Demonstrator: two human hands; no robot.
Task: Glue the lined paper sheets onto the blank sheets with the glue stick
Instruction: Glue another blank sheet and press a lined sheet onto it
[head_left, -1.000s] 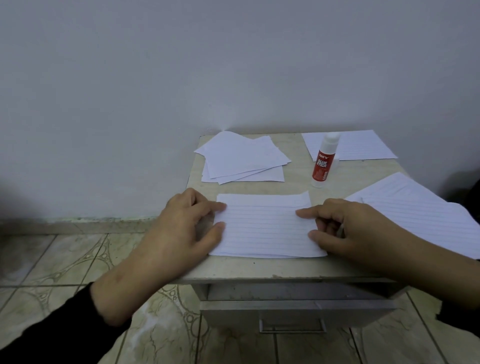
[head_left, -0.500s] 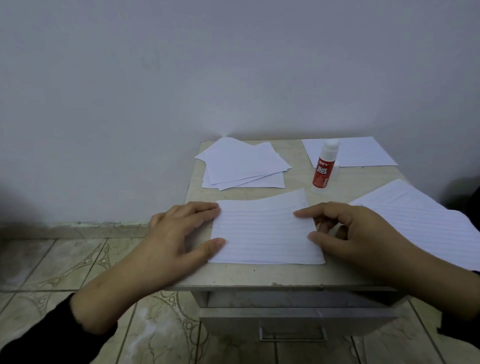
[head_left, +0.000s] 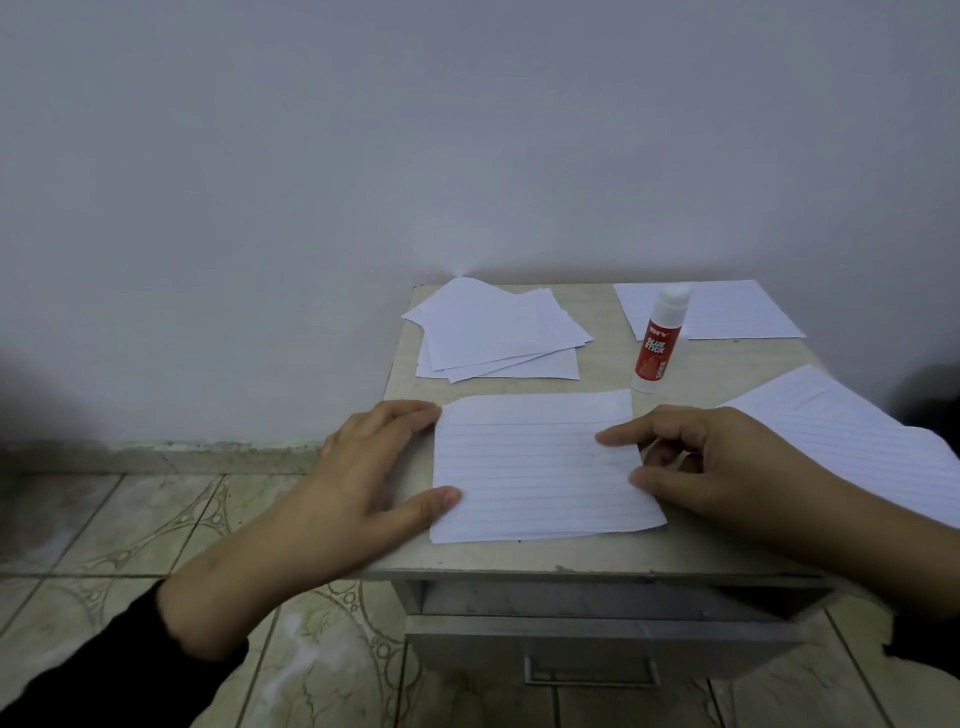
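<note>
A lined sheet (head_left: 535, 478) lies at the front middle of the small table (head_left: 519, 558), on top of a blank sheet whose far strip (head_left: 535, 411) shows beyond it. My left hand (head_left: 374, 467) lies flat with straight fingers at the lined sheet's left edge, thumb on its near corner. My right hand (head_left: 727, 467) rests its index fingertip and thumb on the sheet's right edge, the other fingers curled underneath. The red and white glue stick (head_left: 657, 343) stands capped just behind the sheet.
A loose stack of blank sheets (head_left: 493, 332) sits at the back left of the table. One lined sheet (head_left: 727, 312) lies at the back right and more lined sheets (head_left: 841, 441) overhang the right side. A drawer (head_left: 592, 644) below stands slightly pulled out. Tiled floor lies to the left.
The lined sheet's far edge, tilted half a second ago, now lies straight and lower, baring a blank strip behind it. My left fingers have straightened along the left edge.
</note>
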